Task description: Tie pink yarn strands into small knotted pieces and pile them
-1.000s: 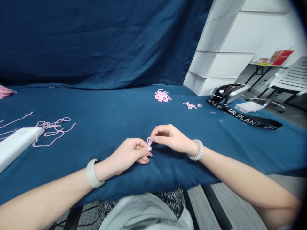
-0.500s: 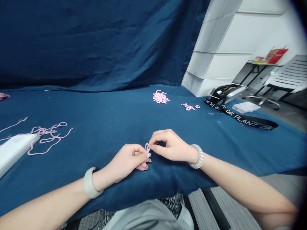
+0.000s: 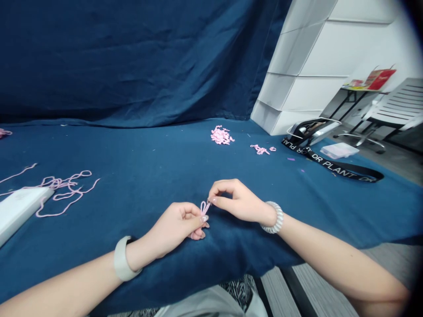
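Note:
A looped length of pink yarn [image 3: 204, 208] stands up between the thumb and fingers of my left hand [image 3: 183, 224], near the front edge of the blue-covered table [image 3: 158, 167]. My right hand [image 3: 236, 202] pinches the upper end of one strand, just to the right of the loop. The lower part of the yarn is hidden in my left palm. Farther left, a loose tangle of the same pink yarn [image 3: 71, 187] lies beside a white box [image 3: 23, 207]. A heap of small pink yarn pieces [image 3: 222, 135] sits toward the back, with a smaller group [image 3: 260, 149] right of it.
A black lettered strap [image 3: 340, 166] trails from a pouch [image 3: 309, 131] on the right. Near it lies a flat clear case [image 3: 339, 150]. White stacked boxes [image 3: 297, 88] rise at the back right, and a dark blue cloth [image 3: 132, 61] hangs behind the table.
My right hand has drawn slightly right, pulling a strand away from the loop. My left hand still grips the yarn. The view has shifted a little.

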`<state>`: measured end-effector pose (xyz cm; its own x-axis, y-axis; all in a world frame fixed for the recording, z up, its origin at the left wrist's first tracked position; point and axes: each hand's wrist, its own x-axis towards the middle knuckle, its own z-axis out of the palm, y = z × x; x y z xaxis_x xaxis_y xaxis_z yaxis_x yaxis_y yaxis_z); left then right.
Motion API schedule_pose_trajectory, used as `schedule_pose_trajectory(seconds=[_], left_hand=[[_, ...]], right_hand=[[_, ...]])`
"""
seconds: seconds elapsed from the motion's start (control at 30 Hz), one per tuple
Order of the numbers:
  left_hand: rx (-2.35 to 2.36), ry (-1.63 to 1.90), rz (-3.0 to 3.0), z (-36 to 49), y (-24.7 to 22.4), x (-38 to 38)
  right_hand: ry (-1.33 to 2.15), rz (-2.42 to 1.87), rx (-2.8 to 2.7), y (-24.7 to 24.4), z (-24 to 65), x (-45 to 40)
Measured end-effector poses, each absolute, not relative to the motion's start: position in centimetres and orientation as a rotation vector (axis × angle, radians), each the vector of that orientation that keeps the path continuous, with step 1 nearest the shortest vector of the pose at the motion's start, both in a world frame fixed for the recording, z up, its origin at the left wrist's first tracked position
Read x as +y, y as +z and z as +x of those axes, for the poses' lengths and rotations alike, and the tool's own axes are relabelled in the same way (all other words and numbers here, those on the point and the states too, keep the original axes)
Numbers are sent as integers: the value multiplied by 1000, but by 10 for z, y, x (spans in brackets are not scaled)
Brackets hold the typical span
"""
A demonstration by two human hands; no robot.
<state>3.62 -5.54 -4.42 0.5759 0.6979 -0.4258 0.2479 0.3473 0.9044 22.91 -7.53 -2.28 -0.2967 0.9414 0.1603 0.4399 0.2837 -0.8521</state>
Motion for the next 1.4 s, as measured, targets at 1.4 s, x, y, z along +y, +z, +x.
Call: schedule_pose_trajectory(seconds=[1.4], left_hand=[[881,454,1150,32,-49,-55]], right_hand=[[1369,-951,-1476,-43,225,-76]])
